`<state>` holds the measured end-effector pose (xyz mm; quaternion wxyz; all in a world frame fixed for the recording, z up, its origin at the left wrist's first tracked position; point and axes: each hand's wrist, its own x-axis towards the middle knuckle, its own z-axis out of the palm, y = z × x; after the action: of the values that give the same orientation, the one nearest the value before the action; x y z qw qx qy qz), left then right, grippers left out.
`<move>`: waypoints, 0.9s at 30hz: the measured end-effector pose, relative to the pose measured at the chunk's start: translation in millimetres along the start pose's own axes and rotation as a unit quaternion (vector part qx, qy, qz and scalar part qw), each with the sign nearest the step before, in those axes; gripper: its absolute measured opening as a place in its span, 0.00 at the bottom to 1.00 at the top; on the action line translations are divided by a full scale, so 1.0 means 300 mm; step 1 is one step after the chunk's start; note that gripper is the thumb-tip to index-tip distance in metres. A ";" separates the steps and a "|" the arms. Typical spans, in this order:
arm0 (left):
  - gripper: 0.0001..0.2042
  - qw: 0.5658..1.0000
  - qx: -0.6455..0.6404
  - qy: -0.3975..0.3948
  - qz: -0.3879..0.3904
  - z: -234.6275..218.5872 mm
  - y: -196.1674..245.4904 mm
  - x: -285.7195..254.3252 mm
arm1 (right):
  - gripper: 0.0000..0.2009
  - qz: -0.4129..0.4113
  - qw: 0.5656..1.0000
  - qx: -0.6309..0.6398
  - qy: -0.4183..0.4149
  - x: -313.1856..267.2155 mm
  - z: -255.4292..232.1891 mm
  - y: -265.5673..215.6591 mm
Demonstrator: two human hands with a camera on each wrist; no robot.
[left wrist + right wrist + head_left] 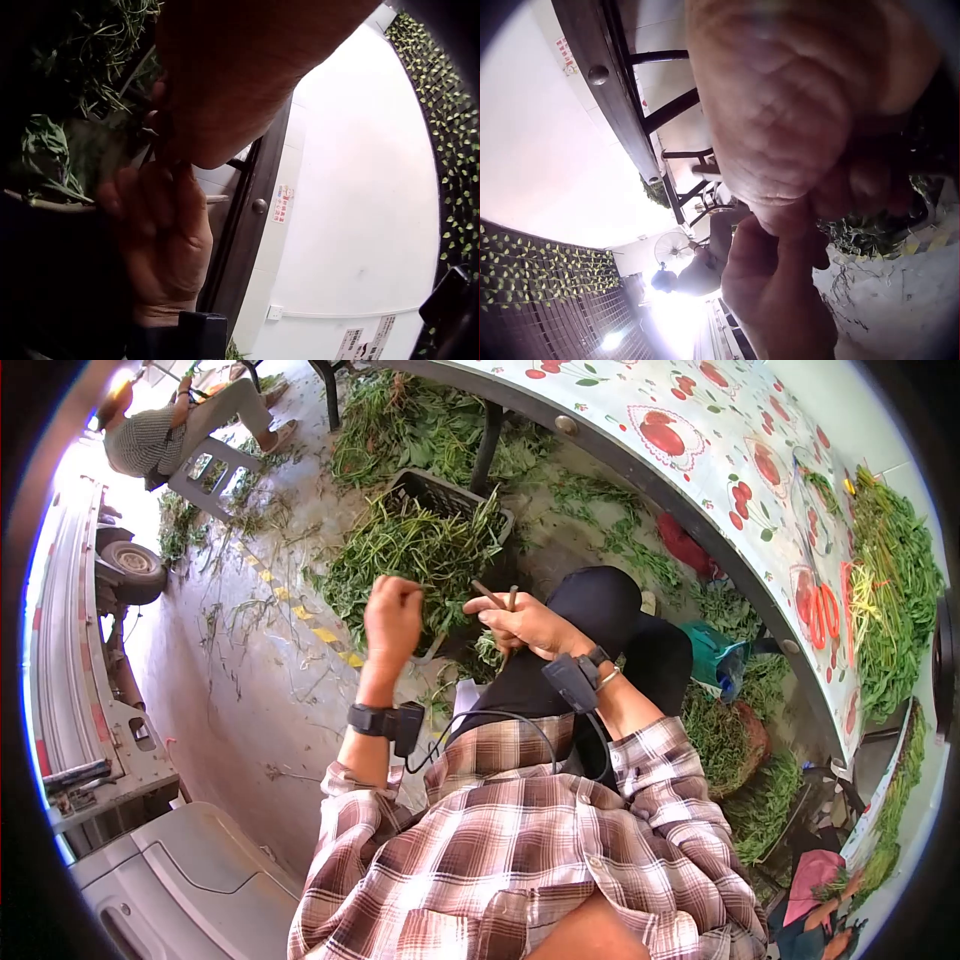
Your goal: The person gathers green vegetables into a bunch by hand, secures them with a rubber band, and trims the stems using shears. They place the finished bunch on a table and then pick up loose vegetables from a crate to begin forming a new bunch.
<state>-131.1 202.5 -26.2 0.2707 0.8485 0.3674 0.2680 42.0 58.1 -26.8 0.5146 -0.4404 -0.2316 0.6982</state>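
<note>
My left hand (393,622) is raised over the heap of cut greens (400,555), its fingers curled and the tips drawn together. Whether a thin stem sits in those fingertips I cannot tell. To its right, my right hand (530,625) grips a thin brown stick (487,594), which pokes out past the thumb side. A second slim greenish-brown piece (512,600) stands up between its fingers. From the right wrist, the left hand (780,292) overlaps the right hand (780,112), and the stick's end (705,172) juts out on the far side.
The greens fill a dark plastic crate (435,488) before my knees. A table with a cherry-print cloth (690,425) runs along the right, with orange-handled scissors (823,615) and more greens (895,590) on it. Stems litter the floor. A seated person (160,435) and a truck (100,640) are left.
</note>
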 end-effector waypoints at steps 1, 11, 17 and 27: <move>0.05 0.997 -0.010 -0.032 -0.066 -0.033 -0.029 0.016 | 0.12 -0.013 1.000 0.008 0.003 -0.002 -0.002 -0.004; 0.20 0.864 -0.430 -0.244 -0.093 0.117 0.173 -0.019 | 0.06 -0.008 0.996 -0.081 0.024 0.052 -0.004 0.036; 0.15 0.914 -0.301 -0.273 -0.002 0.114 0.214 -0.010 | 0.05 -0.024 0.997 -0.062 0.047 0.036 -0.017 0.051; 0.21 0.884 -0.378 -0.180 -0.206 0.200 -0.078 0.065 | 0.14 -0.039 0.997 -0.007 0.072 0.050 -0.014 0.015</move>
<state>-91.5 215.4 -79.1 0.6816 0.6207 0.3499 0.1668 42.1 69.7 -37.9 0.5536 -0.4840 -0.2158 0.6424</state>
